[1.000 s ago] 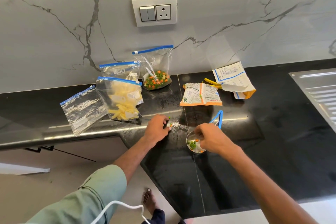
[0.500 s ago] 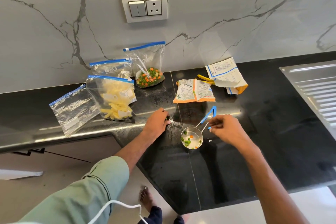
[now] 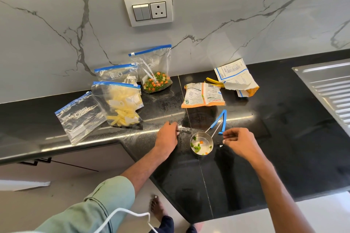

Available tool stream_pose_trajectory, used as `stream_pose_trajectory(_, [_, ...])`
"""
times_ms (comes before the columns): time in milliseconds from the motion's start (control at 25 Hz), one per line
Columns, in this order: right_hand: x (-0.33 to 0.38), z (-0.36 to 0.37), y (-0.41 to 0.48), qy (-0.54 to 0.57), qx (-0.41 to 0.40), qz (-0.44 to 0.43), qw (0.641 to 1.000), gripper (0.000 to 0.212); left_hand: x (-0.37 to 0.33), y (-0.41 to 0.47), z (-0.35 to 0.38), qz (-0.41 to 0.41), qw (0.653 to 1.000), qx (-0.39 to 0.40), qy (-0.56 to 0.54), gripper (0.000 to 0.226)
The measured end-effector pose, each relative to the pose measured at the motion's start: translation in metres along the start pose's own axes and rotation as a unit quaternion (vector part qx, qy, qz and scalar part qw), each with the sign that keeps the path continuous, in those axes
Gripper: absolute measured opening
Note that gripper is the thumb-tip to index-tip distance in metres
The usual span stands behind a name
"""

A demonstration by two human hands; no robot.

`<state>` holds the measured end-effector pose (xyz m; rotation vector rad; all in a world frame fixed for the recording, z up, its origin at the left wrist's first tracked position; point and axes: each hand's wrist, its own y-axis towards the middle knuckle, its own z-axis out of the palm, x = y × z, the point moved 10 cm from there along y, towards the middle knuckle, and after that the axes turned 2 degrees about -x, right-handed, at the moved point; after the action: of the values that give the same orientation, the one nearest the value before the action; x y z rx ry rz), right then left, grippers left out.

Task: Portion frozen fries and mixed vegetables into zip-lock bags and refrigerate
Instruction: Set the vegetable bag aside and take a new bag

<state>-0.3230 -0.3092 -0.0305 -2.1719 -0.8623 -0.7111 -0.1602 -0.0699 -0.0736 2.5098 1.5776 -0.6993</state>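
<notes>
Left hand (image 3: 167, 136) rests — right hand (image 3: 237, 142) hovers.

- Black polished counter (image 3: 265, 157), wet at its middle.
- Steel measuring cup (image 3: 201, 145) mid-counter, holding a few vegetable pieces.
- Blue clip (image 3: 221, 121) at 1 o'clock from the cup, beside its handle.
- Flat orange-edged packet (image 3: 203, 95) at 12 o'clock.
- Torn packet (image 3: 236, 77) and yellow clip (image 3: 213, 81) farther back at 1 o'clock.
- Vegetable bag (image 3: 155, 73) at 11 o'clock, against the wall.
- Fries bag (image 3: 121, 106) at 10 o'clock, another bag (image 3: 117, 74) behind it.
- Empty bag (image 3: 79, 117) at 9 o'clock.
</notes>
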Motion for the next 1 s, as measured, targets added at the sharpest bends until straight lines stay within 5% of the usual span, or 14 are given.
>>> stream_pose_trajectory(160, [0.027,0.018,-0.006,0.009,-0.005,-0.041,0.999,0.021,-0.005,-0.005,0.011,0.014,0.997,0.068,-0.045,0.015])
stream_pose_trajectory(480, [0.055,0.036,-0.021,0.016,-0.002,-0.088,0.996,0.023,-0.011,-0.018,0.013,0.035,0.996,0.069,0.037,0.005])
stream_pose_trajectory(640, [0.055,0.03,-0.026,0.025,-0.008,-0.09,0.996,0.022,-0.014,-0.024,-0.002,-0.013,0.991,0.037,-0.128,0.008])
stream_pose_trajectory(760, [0.053,0.023,-0.027,0.018,-0.02,-0.098,0.995,0.022,-0.064,-0.037,-0.016,0.077,0.975,0.022,-0.208,0.007])
stream_pose_trajectory(880, [0.056,0.024,-0.029,-0.003,-0.013,-0.114,0.993,0.022,-0.106,-0.052,-0.021,0.188,0.971,0.031,-0.146,0.025])
stream_pose_trajectory(1000, [0.057,0.027,-0.031,-0.029,-0.015,-0.125,0.992,0.024,-0.086,-0.045,-0.041,0.168,0.973,-0.042,-0.152,0.027])
